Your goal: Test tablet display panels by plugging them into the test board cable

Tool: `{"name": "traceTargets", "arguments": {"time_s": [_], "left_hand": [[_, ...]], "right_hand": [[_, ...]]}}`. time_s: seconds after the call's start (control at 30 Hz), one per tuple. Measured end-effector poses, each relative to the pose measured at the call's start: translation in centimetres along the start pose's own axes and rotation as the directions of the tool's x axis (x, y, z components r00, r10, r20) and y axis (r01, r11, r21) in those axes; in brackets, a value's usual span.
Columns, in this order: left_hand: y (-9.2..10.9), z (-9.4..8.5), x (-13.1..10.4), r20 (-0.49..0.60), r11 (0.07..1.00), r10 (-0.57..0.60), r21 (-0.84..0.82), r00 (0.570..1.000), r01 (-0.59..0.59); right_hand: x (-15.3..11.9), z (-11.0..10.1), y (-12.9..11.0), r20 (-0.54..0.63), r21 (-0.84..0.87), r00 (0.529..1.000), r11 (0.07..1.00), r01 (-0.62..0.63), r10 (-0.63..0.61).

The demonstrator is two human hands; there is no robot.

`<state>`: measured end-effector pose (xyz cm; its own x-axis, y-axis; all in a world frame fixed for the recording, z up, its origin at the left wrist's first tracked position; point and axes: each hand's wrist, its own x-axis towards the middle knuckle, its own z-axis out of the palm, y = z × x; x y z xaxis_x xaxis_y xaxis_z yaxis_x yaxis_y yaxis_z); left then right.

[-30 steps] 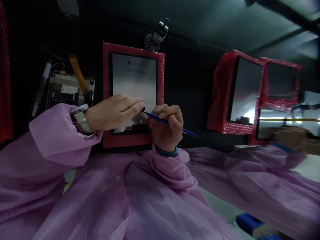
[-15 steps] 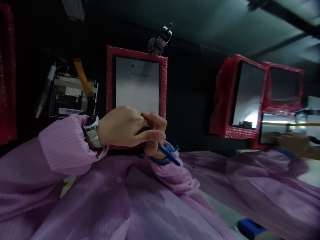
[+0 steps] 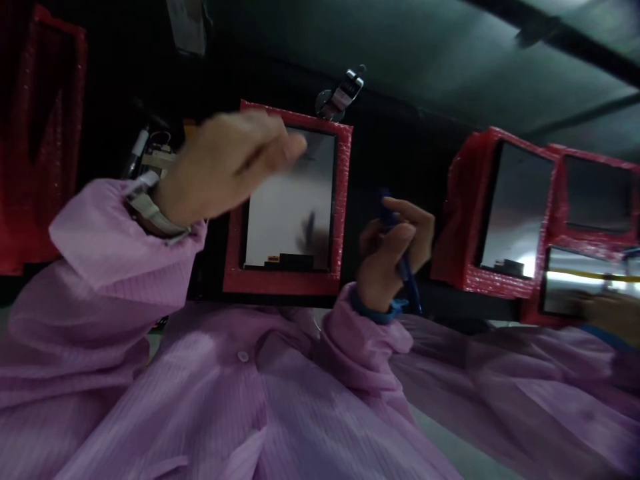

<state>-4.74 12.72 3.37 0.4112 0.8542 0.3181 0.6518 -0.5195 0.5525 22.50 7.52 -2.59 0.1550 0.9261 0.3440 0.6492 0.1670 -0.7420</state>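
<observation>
The blue pen point(image 3: 411, 287) is in the grasp of the right hand point(image 3: 393, 257), right of the red-framed screen point(image 3: 280, 227) on the dark table point(image 3: 373, 160); whether the blurred left hand's point(image 3: 225, 167) fingers, above the screen's left side, hold anything, I cannot tell

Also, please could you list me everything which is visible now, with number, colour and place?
middle panel: 1, grey, centre
red frame: 1, around it
right-side panels: 3, grey, in red wrapping
red-wrapped item: 1, far left
blue pen: 1, in right hand
metal piece: 1, silvery, beyond red frame
pale-capped pen: 1, left
device parts: pale and dark, mostly hidden, count unclear
orange strip: 1, mostly hidden
pale block: 1, top left
yellow strip: 1, right
co-worker's hand: 1, blurred, far right
watch: 1, pale strap, left wrist
wristband: 1, blue, right wrist
sleeves: 2, pink
hands: 2, left hand blurred, above middle panel
</observation>
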Motion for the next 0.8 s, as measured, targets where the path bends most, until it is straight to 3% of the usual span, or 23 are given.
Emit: {"name": "traceTargets", "arguments": {"time_s": [0.07, 0.1, 0.17, 0.23, 0.33, 0.43, 0.47, 0.5, 0.53, 0.57, 0.6, 0.63, 0.67, 0.7, 0.8], "left_hand": [[-1.2, -1.6, 0.2, -0.106, 0.982, -0.063, 0.169, 0.992, 0.08], [-1.6, -2.2, 0.2, -0.119, 0.965, -0.095, 0.234, 0.988, 0.121], [-2.2, -2.8, 0.1, -0.145, 0.937, -0.148, 0.295, 0.978, 0.186], [-2.4, -2.9, 0.0, -0.174, 0.932, -0.162, 0.296, 0.971, 0.208], [-2.5, -2.7, 0.2, -0.148, 0.921, -0.21, 0.303, 0.966, 0.246], [-2.6, -2.4, 0.4, -0.094, 0.912, -0.266, 0.299, 0.959, 0.282], [-2.7, -2.4, 0.5, -0.092, 0.913, -0.266, 0.295, 0.96, 0.281], [-2.7, -2.3, 0.5, -0.086, 0.917, -0.262, 0.289, 0.961, 0.275], [-2.8, -2.3, 0.5, -0.081, 0.92, -0.256, 0.285, 0.963, 0.268], [-2.8, -2.3, 0.5, -0.075, 0.923, -0.25, 0.283, 0.965, 0.261], [-2.8, -2.4, 0.5, -0.071, 0.926, -0.244, 0.28, 0.967, 0.254], [-2.8, -2.5, 0.4, -0.071, 0.927, -0.244, 0.277, 0.967, 0.254], [-2.8, -2.6, 0.4, -0.081, 0.925, -0.246, 0.278, 0.966, 0.259], [-2.7, -2.7, 0.3, -0.091, 0.924, -0.248, 0.278, 0.965, 0.263], [-2.6, -3.1, 0.2, -0.115, 0.919, -0.25, 0.284, 0.961, 0.273]], "right_hand": [[1.8, -1.3, 2.7, -0.019, -0.229, 0.991, 0.966, 0.123, -0.131], [2.5, -1.9, 4.2, 0.067, -0.318, 0.984, 0.932, 0.176, -0.163], [3.7, -2.6, 6.6, 0.224, -0.426, 0.961, 0.871, 0.245, -0.161], [4.0, -3.0, 7.7, 0.279, -0.465, 0.951, 0.848, 0.255, -0.133], [2.8, -3.1, 5.7, 0.168, -0.427, 0.966, 0.868, 0.253, -0.199], [0.0, -2.1, 0.3, 0.083, -0.223, 0.957, 0.931, 0.289, -0.277], [-1.2, -1.4, -1.7, 0.144, -0.134, 0.933, 0.928, 0.348, -0.33], [-2.4, -0.5, -3.6, 0.229, -0.016, 0.875, 0.898, 0.44, -0.425], [-3.5, 0.5, -5.2, 0.362, 0.13, 0.761, 0.838, 0.53, -0.538], [-4.7, 1.5, -6.5, 0.46, 0.24, 0.617, 0.759, 0.605, -0.638], [-5.8, 2.6, -7.5, 0.525, 0.29, 0.495, 0.692, 0.662, -0.693], [-6.7, 3.6, -8.2, 0.565, 0.305, 0.407, 0.639, 0.706, -0.718], [-7.6, 4.4, -8.6, 0.578, 0.291, 0.364, 0.601, 0.744, -0.731], [-8.2, 5.0, -8.7, 0.566, 0.271, 0.357, 0.577, 0.77, -0.743], [-9.2, 5.4, -8.5, 0.445, 0.32, 0.374, 0.535, 0.782, -0.814]]}}
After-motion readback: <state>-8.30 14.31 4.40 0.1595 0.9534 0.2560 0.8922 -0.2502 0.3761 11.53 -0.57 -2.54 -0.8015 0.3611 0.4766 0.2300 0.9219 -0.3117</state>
